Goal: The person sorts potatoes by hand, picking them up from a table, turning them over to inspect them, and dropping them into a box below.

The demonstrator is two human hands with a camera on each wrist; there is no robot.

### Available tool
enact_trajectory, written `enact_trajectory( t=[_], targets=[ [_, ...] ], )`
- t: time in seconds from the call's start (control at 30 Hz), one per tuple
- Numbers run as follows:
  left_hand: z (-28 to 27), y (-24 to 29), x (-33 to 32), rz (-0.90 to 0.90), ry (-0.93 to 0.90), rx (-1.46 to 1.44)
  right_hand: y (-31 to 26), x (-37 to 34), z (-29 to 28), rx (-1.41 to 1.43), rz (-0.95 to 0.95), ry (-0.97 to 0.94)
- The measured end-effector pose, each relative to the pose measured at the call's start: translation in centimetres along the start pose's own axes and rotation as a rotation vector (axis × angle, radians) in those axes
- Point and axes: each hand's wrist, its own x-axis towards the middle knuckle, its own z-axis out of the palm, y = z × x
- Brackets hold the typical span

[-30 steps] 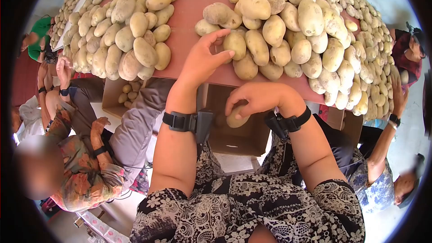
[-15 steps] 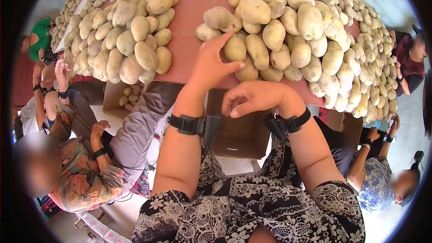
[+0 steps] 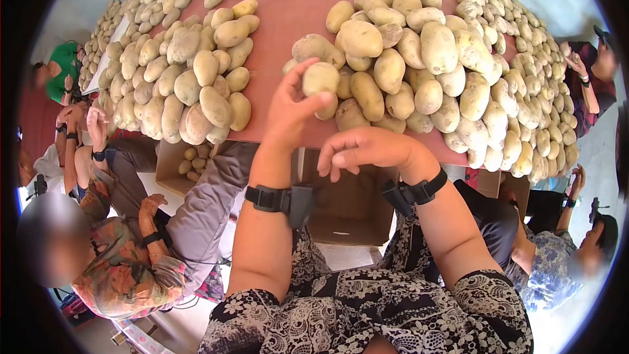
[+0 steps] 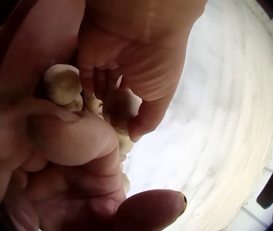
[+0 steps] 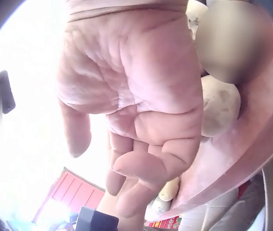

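In the head view my left hand (image 3: 288, 110) holds a rounded yellowish potato (image 3: 322, 79) between fingers and thumb, at the front-left edge of a large heap of potatoes (image 3: 390, 72). The left wrist view shows that same potato (image 4: 119, 109) in the hand's grip, partly covered by the fingers. Just right of it and nearer my body, my right hand (image 3: 372, 148) hangs with loosely bent fingers over a cardboard box (image 3: 350, 226). Its palm (image 5: 131, 82) carries nothing in the right wrist view.
Another potato pile (image 3: 187, 85) lies to the left on the red table (image 3: 278, 19), and more line its far side. A box with potatoes (image 3: 171, 174) stands below on the left. People sit close on both sides, the nearest in a patterned shirt (image 3: 134, 269).
My right hand held a potato one second ago and let it go by half a second ago. My left hand, reaching at the heap before, has taken hold of a potato there.
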Motion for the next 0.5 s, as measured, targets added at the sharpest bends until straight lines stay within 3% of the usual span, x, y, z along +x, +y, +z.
enact_trajectory(
  t=[0.13,0.37,0.5],
  targets=[
    [-1.0,1.2,-0.4,0.091,-0.038,-0.274,1.2,0.3,-0.4,0.179,-0.172,0.096],
    [0.2,1.6,-1.1,0.047,-0.197,-0.305,1.5,1.5,-0.7,0.580,-0.405,0.190],
    [0.3,1.8,-1.2,0.045,-0.253,-0.207,1.1,2.0,-0.1,0.604,-0.462,0.268]
  ],
)
